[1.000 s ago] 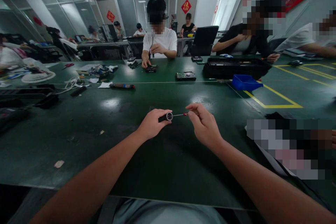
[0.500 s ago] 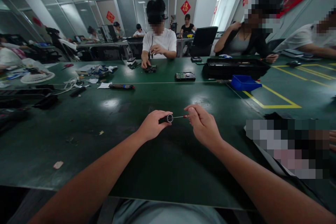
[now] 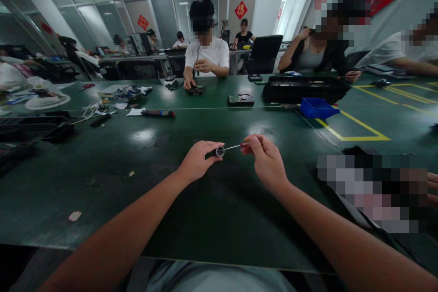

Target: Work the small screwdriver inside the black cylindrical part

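My left hand (image 3: 197, 163) is closed round a dark cylindrical piece with a pale ring-shaped end (image 3: 220, 151), which faces me; its kind does not show. Between thumb and fingers, my right hand (image 3: 268, 160) pinches the red handle of a thin screwdriver (image 3: 232, 147). The screwdriver's metal shaft points left and slightly down, its tip at the open ringed end. Whether the tip is inside or only touching the rim I cannot tell. Both hands are raised above the green table (image 3: 219, 228).
Across the table a person in white (image 3: 207, 57) handles a small dark part. A hard drive (image 3: 241, 99), a black housing (image 3: 304, 89) and a blue bin (image 3: 318, 107) lie ahead. A dark tool (image 3: 158, 113) and cables are at left, a pixelated item (image 3: 369, 194) at right.
My right hand has risen slightly, so the screwdriver's shaft now slants down towards the ringed end instead of lying almost level. My left hand keeps its hold, nearly unmoved.
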